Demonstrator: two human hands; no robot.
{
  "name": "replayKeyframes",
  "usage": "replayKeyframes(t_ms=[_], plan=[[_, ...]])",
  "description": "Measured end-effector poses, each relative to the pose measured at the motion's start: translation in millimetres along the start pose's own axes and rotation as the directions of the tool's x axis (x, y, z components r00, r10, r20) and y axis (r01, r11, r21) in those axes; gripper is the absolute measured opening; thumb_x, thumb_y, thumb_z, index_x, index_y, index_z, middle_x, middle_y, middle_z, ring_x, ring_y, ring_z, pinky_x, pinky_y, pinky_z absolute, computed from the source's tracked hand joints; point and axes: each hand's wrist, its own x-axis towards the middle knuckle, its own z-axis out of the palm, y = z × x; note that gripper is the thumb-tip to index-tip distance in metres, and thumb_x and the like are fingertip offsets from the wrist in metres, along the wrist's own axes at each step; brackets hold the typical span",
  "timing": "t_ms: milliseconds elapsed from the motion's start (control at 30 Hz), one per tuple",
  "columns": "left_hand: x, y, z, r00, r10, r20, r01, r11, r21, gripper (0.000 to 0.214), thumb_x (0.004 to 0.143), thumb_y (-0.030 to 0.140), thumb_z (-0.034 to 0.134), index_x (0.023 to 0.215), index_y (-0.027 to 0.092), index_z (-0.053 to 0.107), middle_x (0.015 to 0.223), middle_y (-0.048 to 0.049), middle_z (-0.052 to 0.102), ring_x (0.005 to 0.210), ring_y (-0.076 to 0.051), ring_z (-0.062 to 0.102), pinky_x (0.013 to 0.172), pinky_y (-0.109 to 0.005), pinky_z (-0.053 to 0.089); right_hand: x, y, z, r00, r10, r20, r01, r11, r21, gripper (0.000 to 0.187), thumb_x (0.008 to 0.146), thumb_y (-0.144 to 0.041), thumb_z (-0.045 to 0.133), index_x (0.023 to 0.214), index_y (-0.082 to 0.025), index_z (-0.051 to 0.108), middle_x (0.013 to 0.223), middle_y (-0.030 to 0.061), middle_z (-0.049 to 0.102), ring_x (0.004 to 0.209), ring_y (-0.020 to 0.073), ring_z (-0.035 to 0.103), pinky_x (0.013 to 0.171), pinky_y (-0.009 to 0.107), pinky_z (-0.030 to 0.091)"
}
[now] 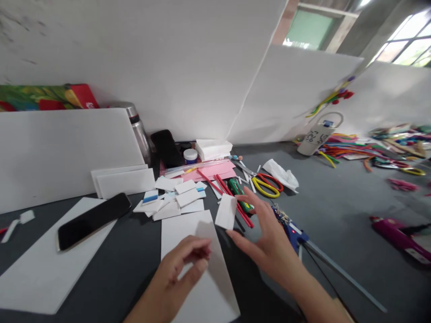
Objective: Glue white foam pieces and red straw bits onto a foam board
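My right hand (269,233) grips a small white card (226,211) by its edges, with the thumb at the bottom corner and the fingers at the top. The card is above the table, close to the right edge of a long white sheet (198,287). Over that sheet hovers my left hand (183,267), its fingers curled round towards the thumb tip; anything between the fingertips is hidden. Behind the hands lies a pile of small white cards (175,197), some with blue strips. Red sticks (235,202) and a green-handled tool (240,195) lie just beyond the right hand.
On the left, a black phone (94,220) rests on white board. Scissors with yellow and red handles (266,186) lie beside crumpled tissue (281,175). To the right are a blue glue gun (294,233) with a grey strip, a purple glue gun (400,237) and a white bottle (316,137).
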Motion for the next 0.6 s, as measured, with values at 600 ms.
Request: replayKeyframes(t_ms=[600], plan=[[0.9,-67.2,34.4,0.887,0.185,0.422,-0.397,0.773,0.495,0.058,0.078,0.046,0.073,0.133,0.029,0.062,0.141,-0.0118,0.059,0.133,-0.044,0.044,0.114,-0.057,0.021,32.8,-50.7,36.9,0.917,-0.172,0.36,0.138,0.983,0.117,0.086,0.076,-0.028,0.079,0.149,-0.021,0.034,0.142,0.0122,0.053,0.132,0.029,0.045,0.11,0.046,0.038]])
